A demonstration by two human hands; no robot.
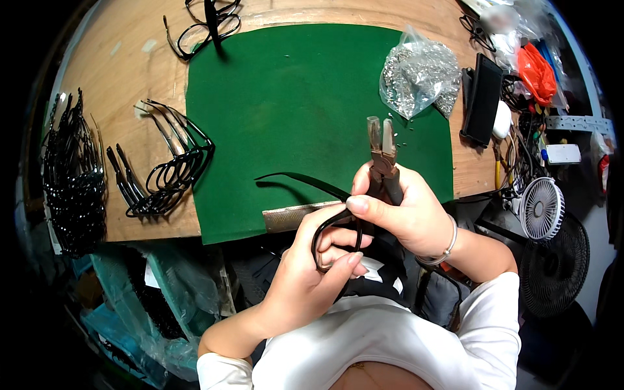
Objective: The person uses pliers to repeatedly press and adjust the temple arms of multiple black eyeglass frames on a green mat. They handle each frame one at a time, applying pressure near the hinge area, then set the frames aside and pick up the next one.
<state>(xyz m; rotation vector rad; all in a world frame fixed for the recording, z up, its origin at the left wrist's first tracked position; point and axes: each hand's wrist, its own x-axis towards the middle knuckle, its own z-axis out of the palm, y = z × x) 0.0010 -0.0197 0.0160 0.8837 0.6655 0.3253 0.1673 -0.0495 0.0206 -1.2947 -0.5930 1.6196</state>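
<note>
The person's left hand is curled around the lens rim of a pair of black-framed glasses, fingers bent narrow on the rim, thumb against its lower part. The glasses are held just off the near edge of the desk, in front of the person's body; one temple extends leftward above the green mat and casts a shadow on it. Right hand: thumb presses at the corner where temple meets rim, the other fingers partly hidden; the same hand grips a pair of pliers, whose jaws stand slightly apart, point away from the body and touch nothing. A bracelet circles the right wrist. A worn, light-coloured strip lies along the near edge of the mat. At the mat's far right corner sits a clear plastic bag of small silvery pieces, a few loose ones scattered beside it. Left of the mat, nested black frames stand near a larger dark pile; further glasses lie at the far left corner. On the right: a black phone-like device and a small white fan.
</note>
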